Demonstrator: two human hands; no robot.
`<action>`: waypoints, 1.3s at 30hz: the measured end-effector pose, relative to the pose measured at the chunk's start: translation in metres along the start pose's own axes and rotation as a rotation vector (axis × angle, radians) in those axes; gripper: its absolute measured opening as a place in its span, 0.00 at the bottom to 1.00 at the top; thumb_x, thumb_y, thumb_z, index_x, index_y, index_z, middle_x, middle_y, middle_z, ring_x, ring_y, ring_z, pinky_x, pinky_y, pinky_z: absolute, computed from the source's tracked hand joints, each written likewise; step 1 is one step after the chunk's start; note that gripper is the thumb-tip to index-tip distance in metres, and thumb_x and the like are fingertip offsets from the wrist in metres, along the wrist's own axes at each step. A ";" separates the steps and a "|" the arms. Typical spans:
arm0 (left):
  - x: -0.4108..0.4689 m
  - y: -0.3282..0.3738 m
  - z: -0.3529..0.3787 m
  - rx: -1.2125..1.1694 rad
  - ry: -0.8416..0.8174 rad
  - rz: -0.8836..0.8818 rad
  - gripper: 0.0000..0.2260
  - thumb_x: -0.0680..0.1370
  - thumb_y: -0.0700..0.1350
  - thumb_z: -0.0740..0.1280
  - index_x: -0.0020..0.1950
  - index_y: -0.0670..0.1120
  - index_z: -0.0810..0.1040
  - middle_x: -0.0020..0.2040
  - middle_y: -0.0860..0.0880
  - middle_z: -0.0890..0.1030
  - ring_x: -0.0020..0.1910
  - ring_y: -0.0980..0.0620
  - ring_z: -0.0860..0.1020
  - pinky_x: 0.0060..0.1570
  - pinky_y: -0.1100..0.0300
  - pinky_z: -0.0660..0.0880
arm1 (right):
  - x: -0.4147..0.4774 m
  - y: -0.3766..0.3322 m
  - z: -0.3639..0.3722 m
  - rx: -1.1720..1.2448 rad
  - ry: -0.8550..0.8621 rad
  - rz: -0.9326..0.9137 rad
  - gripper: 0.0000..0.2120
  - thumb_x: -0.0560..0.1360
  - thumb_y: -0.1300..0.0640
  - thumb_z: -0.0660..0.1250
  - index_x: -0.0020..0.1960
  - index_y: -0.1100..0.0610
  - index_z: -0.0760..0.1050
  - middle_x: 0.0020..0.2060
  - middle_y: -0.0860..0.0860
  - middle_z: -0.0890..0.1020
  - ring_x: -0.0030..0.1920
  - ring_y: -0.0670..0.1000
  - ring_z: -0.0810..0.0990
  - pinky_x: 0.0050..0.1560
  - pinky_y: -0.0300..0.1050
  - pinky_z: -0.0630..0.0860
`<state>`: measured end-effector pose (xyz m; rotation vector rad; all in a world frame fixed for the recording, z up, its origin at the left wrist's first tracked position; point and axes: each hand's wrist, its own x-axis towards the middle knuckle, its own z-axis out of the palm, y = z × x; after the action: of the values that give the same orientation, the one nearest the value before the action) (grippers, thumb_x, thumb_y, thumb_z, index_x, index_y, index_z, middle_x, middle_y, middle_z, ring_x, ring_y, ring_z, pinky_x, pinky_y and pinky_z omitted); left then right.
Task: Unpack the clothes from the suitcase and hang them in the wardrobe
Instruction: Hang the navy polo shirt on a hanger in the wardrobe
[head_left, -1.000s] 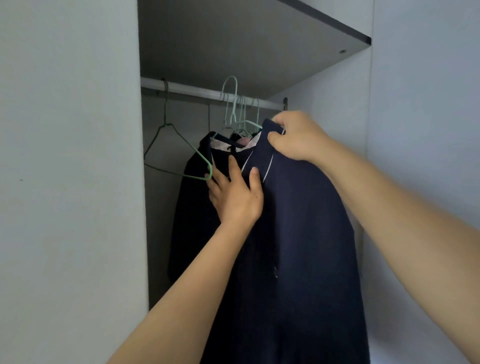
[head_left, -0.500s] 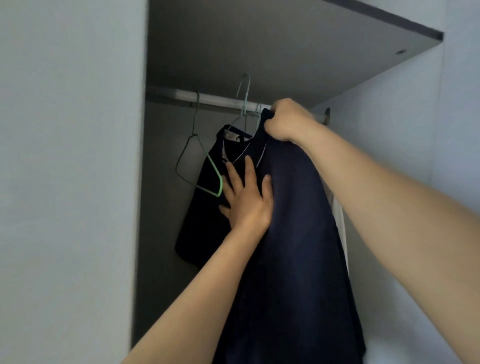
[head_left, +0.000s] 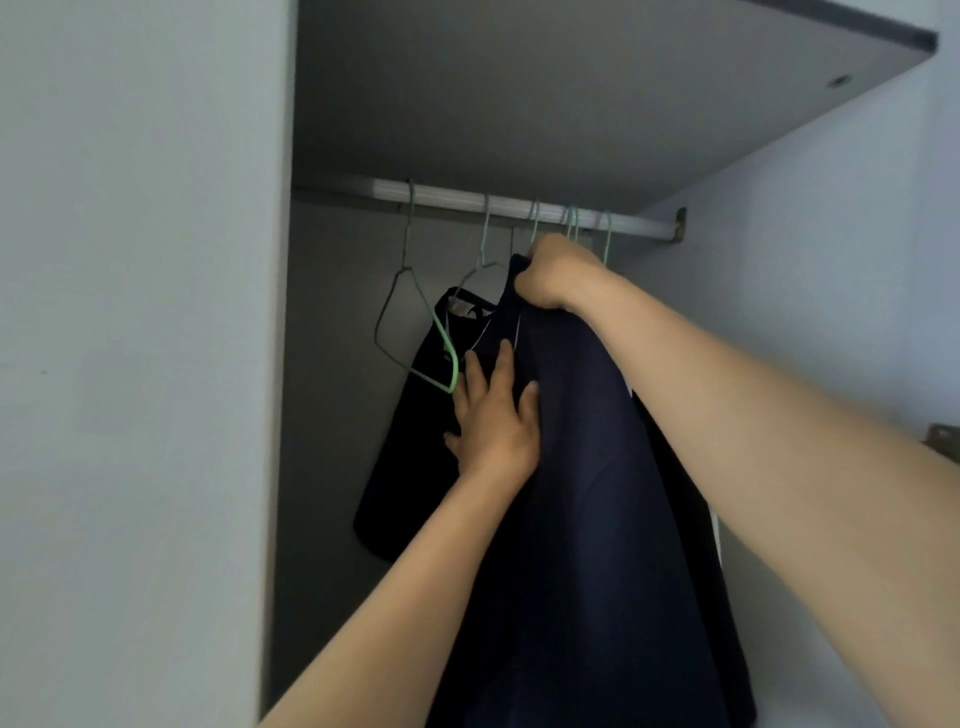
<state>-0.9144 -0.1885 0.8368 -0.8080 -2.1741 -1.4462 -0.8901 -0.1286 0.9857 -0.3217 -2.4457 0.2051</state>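
Wardrobe rail (head_left: 457, 196): empty hanger (head_left: 445, 338), dark top (head_left: 405, 457) beside navy garment (head_left: 597, 493) right hand (head_left: 556, 275) grips

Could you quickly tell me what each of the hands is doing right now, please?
Left hand: open, fingers flat against the navy garment.
Right hand: closed, gripping that garment's top.

2 bare forearms reach up and forward. The left arm rises from 6 o'clock; the left hand (head_left: 493, 415) shows its back, fingers straight and spread, pressing flat on a navy garment (head_left: 587, 493). The right arm enters from 4 o'clock, and the right hand (head_left: 556, 275), at 1 o'clock of the left, grips the garment's top edge in a fist.
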 end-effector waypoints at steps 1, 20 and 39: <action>-0.002 -0.001 0.000 0.000 0.000 -0.001 0.24 0.83 0.52 0.52 0.77 0.59 0.49 0.79 0.52 0.43 0.77 0.49 0.43 0.70 0.34 0.49 | -0.001 0.000 0.001 0.005 -0.003 0.001 0.07 0.79 0.61 0.58 0.52 0.61 0.73 0.39 0.53 0.73 0.36 0.50 0.72 0.30 0.40 0.67; -0.045 -0.003 -0.002 -0.261 -0.019 0.255 0.35 0.75 0.59 0.61 0.78 0.56 0.48 0.79 0.51 0.50 0.77 0.53 0.46 0.71 0.55 0.49 | -0.063 0.021 0.036 0.128 0.012 -0.044 0.16 0.79 0.46 0.55 0.53 0.56 0.75 0.49 0.52 0.78 0.58 0.57 0.74 0.55 0.54 0.76; -0.115 -0.022 -0.029 -0.208 -0.161 0.249 0.31 0.78 0.37 0.64 0.77 0.48 0.55 0.78 0.47 0.53 0.77 0.49 0.52 0.72 0.53 0.54 | -0.195 0.010 0.066 0.192 0.274 0.105 0.16 0.77 0.52 0.65 0.64 0.54 0.73 0.53 0.49 0.80 0.52 0.47 0.79 0.52 0.40 0.75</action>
<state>-0.8422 -0.2496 0.7618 -1.2589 -1.9676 -1.5388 -0.7825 -0.1784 0.8171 -0.3683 -2.1217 0.4102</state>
